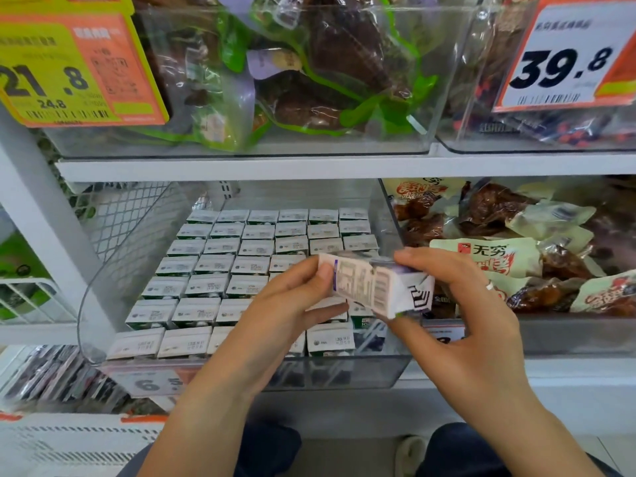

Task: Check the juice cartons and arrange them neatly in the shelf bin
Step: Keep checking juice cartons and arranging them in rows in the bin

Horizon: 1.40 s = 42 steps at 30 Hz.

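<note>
A small white juice carton point(371, 284) with purple trim lies on its side in the air above the clear shelf bin point(344, 373). My left hand point(292, 304) pinches its left end between thumb and fingers. My right hand point(457, 304) grips its right end, thumb under and fingers over the top. Below them, several rows of upright cartons point(223, 256) fill the bin, their white tops showing. A dark gap point(370, 335) opens at the bin's front right corner, partly hidden by the held carton.
A clear bin of packed meat snacks point(516, 256) stands to the right. Above the white shelf board point(309, 166) are more clear bins and price tags point(568, 56). A wire mesh divider point(130, 218) borders the left. A price label point(151, 383) hangs on the bin's front.
</note>
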Each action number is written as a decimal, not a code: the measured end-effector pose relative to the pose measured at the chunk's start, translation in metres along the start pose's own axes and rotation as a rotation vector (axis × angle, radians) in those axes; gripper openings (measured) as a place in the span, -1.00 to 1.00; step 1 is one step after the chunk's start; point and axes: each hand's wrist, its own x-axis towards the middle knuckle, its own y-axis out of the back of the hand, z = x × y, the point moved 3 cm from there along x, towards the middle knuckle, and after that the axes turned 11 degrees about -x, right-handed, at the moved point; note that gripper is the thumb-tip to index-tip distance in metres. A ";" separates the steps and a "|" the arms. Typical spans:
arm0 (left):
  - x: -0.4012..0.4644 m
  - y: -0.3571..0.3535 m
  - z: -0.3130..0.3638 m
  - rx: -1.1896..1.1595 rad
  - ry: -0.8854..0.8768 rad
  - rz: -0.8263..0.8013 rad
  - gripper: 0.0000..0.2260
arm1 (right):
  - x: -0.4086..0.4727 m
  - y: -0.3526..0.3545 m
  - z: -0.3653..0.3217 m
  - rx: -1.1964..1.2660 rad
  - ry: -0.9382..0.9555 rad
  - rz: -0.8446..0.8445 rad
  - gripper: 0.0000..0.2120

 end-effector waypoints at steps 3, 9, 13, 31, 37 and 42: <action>0.000 -0.004 -0.002 0.206 -0.057 0.029 -0.70 | 0.001 -0.003 -0.002 0.035 -0.092 -0.032 -0.63; -0.002 -0.015 0.002 0.420 -0.159 -0.151 -0.54 | -0.001 -0.004 -0.003 0.056 -0.215 -0.020 -0.50; -0.002 -0.017 -0.002 0.494 -0.228 -0.083 -0.58 | -0.002 -0.006 -0.005 0.106 -0.271 0.003 -0.49; 0.000 -0.021 -0.013 -0.439 0.109 -0.092 -0.68 | 0.002 -0.009 -0.001 0.572 -0.398 -0.018 -0.67; 0.000 -0.021 -0.013 -0.533 0.170 -0.126 -0.68 | 0.002 -0.011 0.000 0.614 -0.403 -0.007 -0.68; 0.000 -0.021 -0.012 -0.636 0.229 -0.128 -0.70 | 0.000 -0.013 0.001 0.573 -0.408 -0.057 -0.69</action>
